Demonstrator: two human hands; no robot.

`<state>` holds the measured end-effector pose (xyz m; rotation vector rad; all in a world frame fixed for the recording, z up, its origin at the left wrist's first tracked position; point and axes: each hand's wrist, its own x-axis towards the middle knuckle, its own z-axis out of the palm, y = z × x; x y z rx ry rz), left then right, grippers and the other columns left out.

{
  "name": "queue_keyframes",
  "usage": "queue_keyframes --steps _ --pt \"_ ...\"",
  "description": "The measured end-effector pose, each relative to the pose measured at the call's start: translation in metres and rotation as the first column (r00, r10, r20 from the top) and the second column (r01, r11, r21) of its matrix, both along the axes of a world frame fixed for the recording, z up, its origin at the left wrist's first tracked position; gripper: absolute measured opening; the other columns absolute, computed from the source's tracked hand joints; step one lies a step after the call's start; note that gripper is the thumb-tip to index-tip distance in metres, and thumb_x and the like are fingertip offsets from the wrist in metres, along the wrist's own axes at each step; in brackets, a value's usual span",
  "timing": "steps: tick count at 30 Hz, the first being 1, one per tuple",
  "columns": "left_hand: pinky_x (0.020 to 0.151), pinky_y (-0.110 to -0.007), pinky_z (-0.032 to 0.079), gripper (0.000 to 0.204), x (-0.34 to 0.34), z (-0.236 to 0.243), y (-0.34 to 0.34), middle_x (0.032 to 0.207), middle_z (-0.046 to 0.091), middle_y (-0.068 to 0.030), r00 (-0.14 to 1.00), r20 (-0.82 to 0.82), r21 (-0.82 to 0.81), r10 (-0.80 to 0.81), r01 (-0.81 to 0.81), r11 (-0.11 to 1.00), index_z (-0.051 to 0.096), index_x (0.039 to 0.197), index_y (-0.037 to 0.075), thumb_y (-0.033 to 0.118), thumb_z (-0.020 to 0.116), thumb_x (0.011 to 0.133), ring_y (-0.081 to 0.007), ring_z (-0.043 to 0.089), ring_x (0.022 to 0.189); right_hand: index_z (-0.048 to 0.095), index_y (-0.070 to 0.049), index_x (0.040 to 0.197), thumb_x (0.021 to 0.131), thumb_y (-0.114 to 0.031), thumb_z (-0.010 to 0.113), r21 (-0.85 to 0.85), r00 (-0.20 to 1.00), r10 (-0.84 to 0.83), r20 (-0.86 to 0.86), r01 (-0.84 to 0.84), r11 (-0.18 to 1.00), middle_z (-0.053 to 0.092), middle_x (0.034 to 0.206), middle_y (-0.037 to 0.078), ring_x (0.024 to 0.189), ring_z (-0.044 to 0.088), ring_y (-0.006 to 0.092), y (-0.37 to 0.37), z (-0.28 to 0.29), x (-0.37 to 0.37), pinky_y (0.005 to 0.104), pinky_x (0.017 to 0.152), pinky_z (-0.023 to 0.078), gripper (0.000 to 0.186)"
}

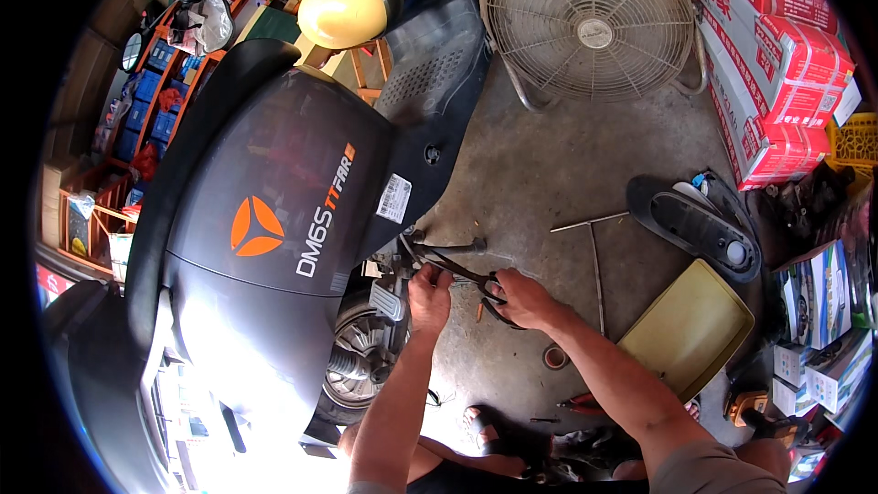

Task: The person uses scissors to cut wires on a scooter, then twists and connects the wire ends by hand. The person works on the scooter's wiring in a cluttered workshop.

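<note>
My right hand (524, 300) grips a pair of dark scissors (465, 272) by the handles. Their blades point left, toward the underside of a grey electric scooter (274, 155). Just left of the blades, my left hand (428, 297) is closed in a pinch. What sits between its fingers is too small to make out. Both hands are low beside the scooter, near its silver footrest (386, 300) and rear wheel (343, 352). Above the scissors a dark stand leg (462, 246) sticks out from the scooter.
A round floor fan (585, 69) stands ahead, with stacked red-and-white boxes (768, 82) to its right. On the concrete lie a T-handle wrench (596, 265), a black plastic cover (690, 224), an olive tray (704, 297), a tape roll (555, 357) and red-handled pliers (580, 404).
</note>
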<state>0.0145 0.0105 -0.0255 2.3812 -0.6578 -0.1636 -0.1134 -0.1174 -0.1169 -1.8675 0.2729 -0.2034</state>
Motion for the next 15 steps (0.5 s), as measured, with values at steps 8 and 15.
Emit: queue_keyframes --steps 8,15 --pt "0.068 -0.034 0.049 0.009 -0.016 0.008 -0.009 0.079 0.067 -0.014 0.99 0.143 0.029 -0.012 0.008 1.0 0.061 0.087 -0.001 0.008 0.062 0.084 -0.0235 0.065 0.071 0.059 0.001 0.09 0.073 -0.017 0.072 0.222 0.986 0.121 -0.114 -0.093 0.971 0.064 0.088 0.023 0.087 0.062 0.0395 -0.002 0.005 0.005 0.0454 0.073 0.047 0.028" --pt "0.07 -0.038 0.051 0.009 -0.014 0.01 -0.007 0.084 0.068 -0.0169 0.973 0.213 0.13 -0.09 0.063 0.99 0.062 0.088 0.0 0.007 0.063 0.083 -0.0326 0.067 0.079 0.059 0.0 0.088 0.07 -0.015 0.071 0.198 0.977 0.151 -0.149 -0.12 0.973 0.063 0.078 0.017 0.077 0.062 0.0295 -0.01 0.003 0.006 0.0401 0.068 0.045 0.027"
